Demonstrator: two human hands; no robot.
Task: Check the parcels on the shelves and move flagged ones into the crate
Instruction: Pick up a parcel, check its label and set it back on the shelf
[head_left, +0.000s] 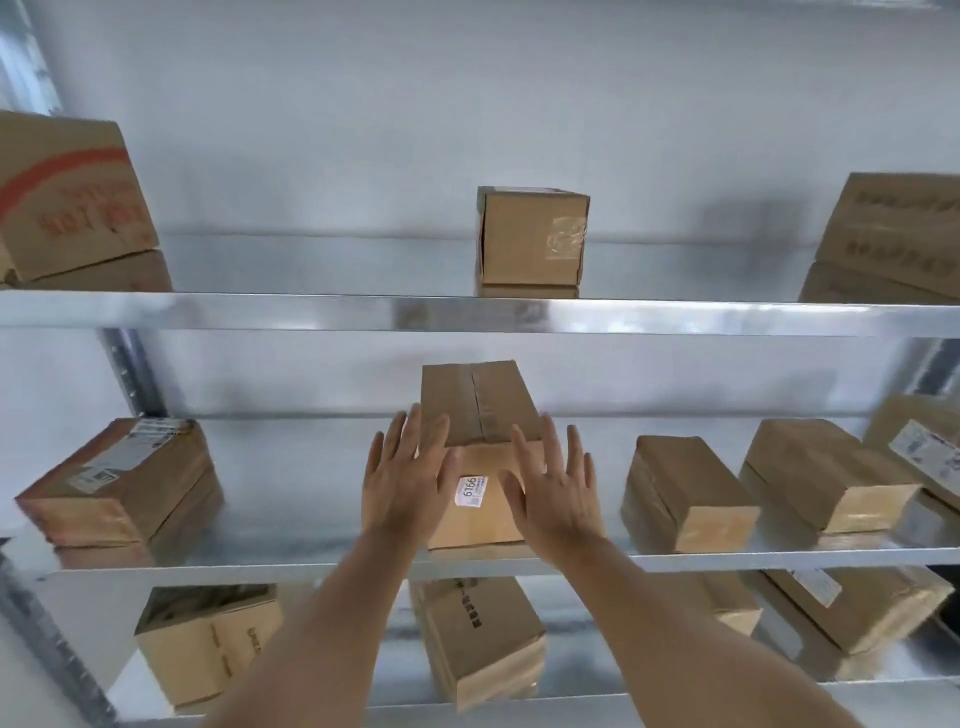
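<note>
Both hands reach to the parcel (480, 457) at ctr of the mid shelf (727, 558): left hand (402, 480) at its 9 o'clock, right hand (556, 491) at its 3, each grip wide w/ fingers straight and spread, holding nothing. Parcel's front face shows a white label (471, 490) reading 6166. Small box (531, 236) sits at 12 o'clock on the top shelf (260, 309); other boxes (685, 493) lie at 3.

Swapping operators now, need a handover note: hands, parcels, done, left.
Left hand: open, fingers spread, at the left side of the brown cardboard parcel with the white 6166 sticker, no grip visible.
Right hand: open, at that parcel's right side.
The parcel sits mid-way along the middle grey metal shelf.
Other cardboard parcels stand on all three shelves.
Crate: not in view.
Done: cannot tell.
Left: check this parcel, crate it if flagged, then the rest.
</note>
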